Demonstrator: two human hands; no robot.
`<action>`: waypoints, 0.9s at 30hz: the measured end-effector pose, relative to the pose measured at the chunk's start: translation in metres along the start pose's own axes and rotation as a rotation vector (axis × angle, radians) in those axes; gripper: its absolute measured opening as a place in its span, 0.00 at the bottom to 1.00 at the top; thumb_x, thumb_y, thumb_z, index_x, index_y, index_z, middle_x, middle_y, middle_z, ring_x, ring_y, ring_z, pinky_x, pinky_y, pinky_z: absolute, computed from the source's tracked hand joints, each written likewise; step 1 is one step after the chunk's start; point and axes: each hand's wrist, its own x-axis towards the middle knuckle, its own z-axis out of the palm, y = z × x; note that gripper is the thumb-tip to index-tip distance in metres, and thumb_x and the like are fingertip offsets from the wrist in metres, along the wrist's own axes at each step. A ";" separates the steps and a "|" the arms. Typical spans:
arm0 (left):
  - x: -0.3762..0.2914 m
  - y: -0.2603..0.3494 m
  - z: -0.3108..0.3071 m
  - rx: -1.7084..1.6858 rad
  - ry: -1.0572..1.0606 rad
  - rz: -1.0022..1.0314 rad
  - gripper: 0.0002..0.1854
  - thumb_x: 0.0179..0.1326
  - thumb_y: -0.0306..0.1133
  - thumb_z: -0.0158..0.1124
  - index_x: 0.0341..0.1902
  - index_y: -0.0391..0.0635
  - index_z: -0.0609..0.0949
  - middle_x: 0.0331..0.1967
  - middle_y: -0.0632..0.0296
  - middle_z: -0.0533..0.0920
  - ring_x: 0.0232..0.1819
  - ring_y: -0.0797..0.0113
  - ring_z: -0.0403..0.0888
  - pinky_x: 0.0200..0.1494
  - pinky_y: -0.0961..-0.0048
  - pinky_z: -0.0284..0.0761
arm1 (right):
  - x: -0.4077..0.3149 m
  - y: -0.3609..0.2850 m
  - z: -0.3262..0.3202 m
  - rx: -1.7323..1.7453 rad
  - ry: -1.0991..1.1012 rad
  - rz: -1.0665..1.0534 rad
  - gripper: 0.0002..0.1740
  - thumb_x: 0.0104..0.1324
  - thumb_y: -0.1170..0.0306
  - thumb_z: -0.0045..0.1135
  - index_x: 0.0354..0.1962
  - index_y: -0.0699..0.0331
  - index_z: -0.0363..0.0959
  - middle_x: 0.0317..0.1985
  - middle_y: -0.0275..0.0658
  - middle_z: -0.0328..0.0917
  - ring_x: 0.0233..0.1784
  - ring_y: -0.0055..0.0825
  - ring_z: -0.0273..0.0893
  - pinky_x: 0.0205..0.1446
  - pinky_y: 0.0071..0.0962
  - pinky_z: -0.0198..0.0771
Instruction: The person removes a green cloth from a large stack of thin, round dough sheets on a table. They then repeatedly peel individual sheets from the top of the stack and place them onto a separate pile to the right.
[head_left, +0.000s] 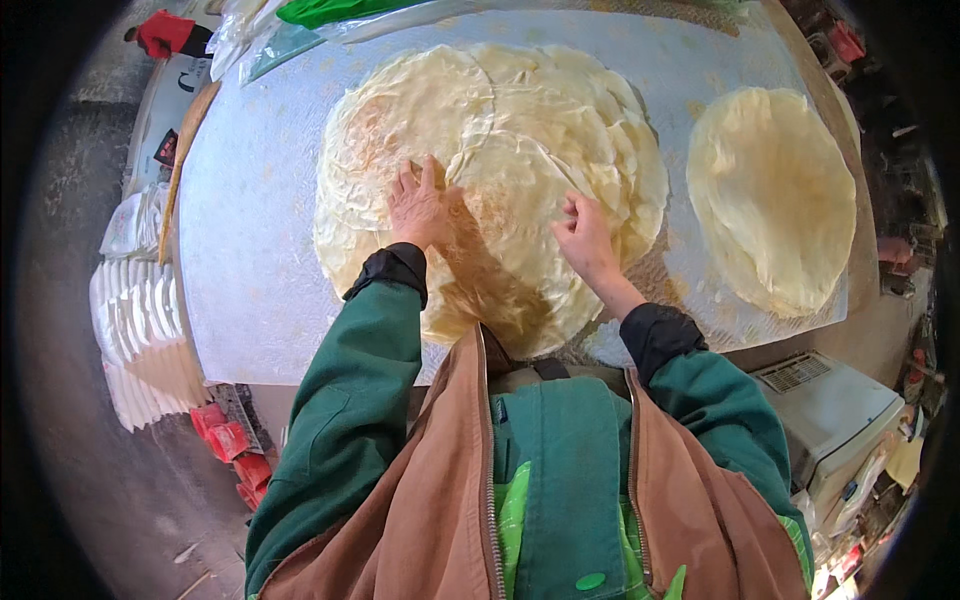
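Observation:
Several large, thin, pale flatbreads (540, 255) lie overlapping in a broad round pile in front of me, some with browned patches. My left hand (421, 210) is over the left half of the pile with its fingers apart, resting on or just above a browned flatbread (375, 135). To the right, my right hand (589, 236) has its fingers curled in beside a raised flatbread edge (556, 161). Whether a bit of that edge is pinched between thumb and finger cannot be made out. A dark shadow falls across the nearest flatbread.
A second stack of flatbreads (772, 202) lies at the right on the pale plastic-covered table (247, 225). Along the left edge rests a long wooden stick (184, 165), with stacked plastic bags (142, 330) beyond it. Clear plastic (285, 49) lies at the far edge. A person in red (169, 34) is far left.

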 end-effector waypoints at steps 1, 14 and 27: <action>0.003 -0.003 0.001 0.001 -0.004 0.053 0.30 0.58 0.45 0.59 0.64 0.51 0.67 0.62 0.47 0.64 0.60 0.44 0.63 0.60 0.55 0.62 | -0.001 0.001 -0.001 0.009 0.015 -0.003 0.27 0.53 0.74 0.57 0.52 0.68 0.66 0.44 0.44 0.70 0.35 0.27 0.74 0.41 0.27 0.72; 0.082 -0.074 -0.041 -0.162 0.101 -0.105 0.09 0.55 0.34 0.51 0.34 0.44 0.78 0.31 0.45 0.81 0.37 0.42 0.78 0.38 0.52 0.73 | -0.004 -0.002 0.000 0.055 -0.036 0.000 0.22 0.59 0.77 0.52 0.52 0.68 0.67 0.44 0.41 0.70 0.40 0.22 0.72 0.45 0.22 0.70; -0.105 0.013 -0.079 -0.385 -0.264 0.373 0.07 0.46 0.23 0.53 0.32 0.43 0.73 0.30 0.51 0.74 0.34 0.46 0.76 0.34 0.56 0.73 | 0.007 -0.030 0.032 1.038 -0.296 0.639 0.20 0.74 0.62 0.32 0.55 0.63 0.64 0.47 0.37 0.76 0.48 0.27 0.75 0.49 0.29 0.73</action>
